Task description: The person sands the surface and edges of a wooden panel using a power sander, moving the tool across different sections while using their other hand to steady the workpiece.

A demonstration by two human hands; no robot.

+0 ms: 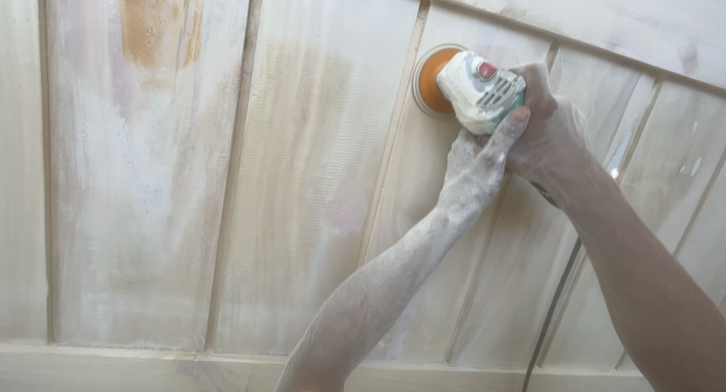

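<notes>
A dust-covered power sander (478, 89) with a round orange disc (432, 80) presses flat against a pale wooden plank surface (318, 180). My right hand (552, 131) wraps the sander's body from the right side. My left hand (476, 169), white with dust, grips the sander from below, fingers reaching up along its body. A small red switch shows on top of the tool. The disc sits over a groove between two planks.
An orange-brown unsanded patch (155, 25) remains on a plank at upper left. The sander's dark cord (556, 301) hangs down past my right forearm. A horizontal wooden rail (151, 369) runs along the bottom; another slants across the top right.
</notes>
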